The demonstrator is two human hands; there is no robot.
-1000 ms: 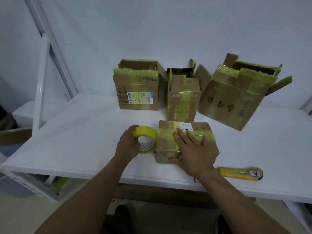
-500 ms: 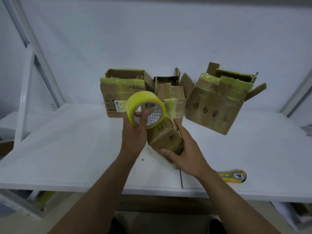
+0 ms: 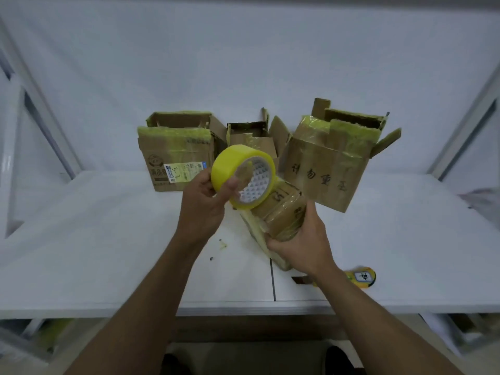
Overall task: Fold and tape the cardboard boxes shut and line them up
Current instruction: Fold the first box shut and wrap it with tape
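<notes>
My left hand (image 3: pixel 201 201) gripped the yellow tape roll (image 3: pixel 232 169) in the air. My right hand (image 3: pixel 303 244) curled round the small box (image 3: pixel 284 215), tipped up over the desk (image 3: pixel 108 239). I feared the tape might twist and stick crooked, since only one hand steadied the box.

4 boxes (image 3: pixel 176 158) (image 3: pixel 257 142) (image 3: pixel 324 169) (image 3: pixel 284 212); 1 tape roll (image 3: pixel 230 163); 1 cutter (image 3: pixel 362 277); 2 hands (image 3: pixel 203 204) (image 3: pixel 303 244)
</notes>
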